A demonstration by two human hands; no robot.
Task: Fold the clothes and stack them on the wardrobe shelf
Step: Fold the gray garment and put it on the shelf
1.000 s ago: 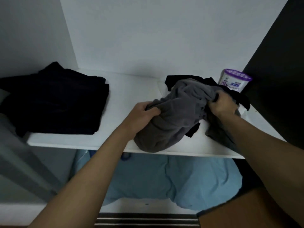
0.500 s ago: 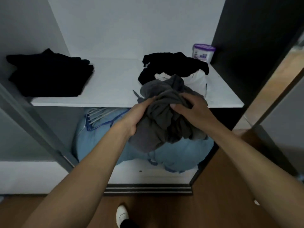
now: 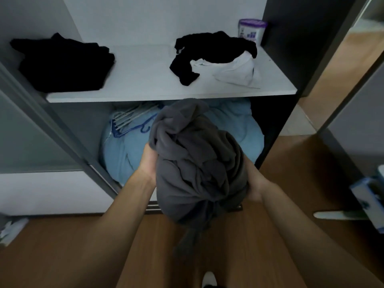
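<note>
Lifted off the shelf, grey garment now bunches between both hands.

Crumpled grey garment between left hand and right hand, below the shelf.

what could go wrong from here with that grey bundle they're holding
The grey garment is bunched between the left hand and the right hand, with a loose end dangling toward the floor; it could drag or slip free. If shelved unfolded, it might add to the loose black and white clothes on the shelf.
</note>
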